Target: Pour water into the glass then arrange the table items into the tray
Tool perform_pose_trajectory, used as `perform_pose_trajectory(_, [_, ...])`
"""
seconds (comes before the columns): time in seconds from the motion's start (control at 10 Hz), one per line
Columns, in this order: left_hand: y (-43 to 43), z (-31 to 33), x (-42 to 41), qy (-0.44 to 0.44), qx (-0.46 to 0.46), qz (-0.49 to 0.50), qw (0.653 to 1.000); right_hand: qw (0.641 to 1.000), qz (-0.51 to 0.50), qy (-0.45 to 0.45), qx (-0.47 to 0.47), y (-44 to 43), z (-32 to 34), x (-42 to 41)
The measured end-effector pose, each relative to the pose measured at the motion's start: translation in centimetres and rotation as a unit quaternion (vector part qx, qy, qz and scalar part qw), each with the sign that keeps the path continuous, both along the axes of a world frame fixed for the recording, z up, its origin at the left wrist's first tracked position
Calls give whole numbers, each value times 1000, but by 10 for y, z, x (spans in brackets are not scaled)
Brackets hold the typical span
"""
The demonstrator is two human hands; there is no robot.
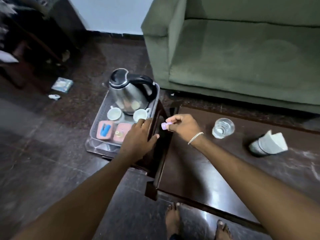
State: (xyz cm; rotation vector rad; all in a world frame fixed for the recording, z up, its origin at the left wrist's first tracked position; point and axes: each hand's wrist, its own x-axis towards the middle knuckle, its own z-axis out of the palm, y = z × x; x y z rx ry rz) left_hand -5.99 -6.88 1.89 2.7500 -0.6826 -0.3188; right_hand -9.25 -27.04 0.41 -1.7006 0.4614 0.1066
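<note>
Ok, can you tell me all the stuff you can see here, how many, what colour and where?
kettle: one, silver with black lid and handle, standing at the far end of the tray
tray: one, clear grey, left of the table
cups: two, white, in the tray in front of the kettle
pink boxes: two, in the tray nearer the person
glass: one, clear, with water, on the table
napkin holder: one, dark with white napkins, on the table's right
table: one, dark brown
sofa: one, green, behind the table
small cap: one, purple, pinched in the right hand
left hand: on a dark upright object at the table's edge
right hand: over the table
feet: two, bare, on the floor
</note>
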Motion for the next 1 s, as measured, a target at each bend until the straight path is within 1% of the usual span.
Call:
perform_pose_trajectory(0.1, [44,-1,15,10,19,39,999,994,68,-16,-84,46,-2,38])
perform_pose_trajectory(0.2, [75,-5,27,17,19,63,998,977,127,-42,-167,85,-2,65])
perform_pose_trajectory(0.3, [97,-10,37,21,12,75,997,952,190,-62,-233,117,-7,87])
perform_pose_trajectory(0.5, [121,-15,48,37,-9,83,996,903,257,-57,-340,158,-27,110])
perform_pose_trajectory(0.7, [128,-19,53,24,-31,74,996,855,316,-76,-405,171,-36,111])
perform_pose_trajectory(0.8, [127,-20,54,7,-36,67,997,856,322,-72,-397,167,-33,108])
perform_pose_trajectory(0.9, [121,-20,55,-8,-39,54,998,871,293,-108,-379,148,-29,98])
perform_pose_trajectory(1.0, [108,-18,54,-41,-25,29,998,864,226,-156,-422,122,-25,77])
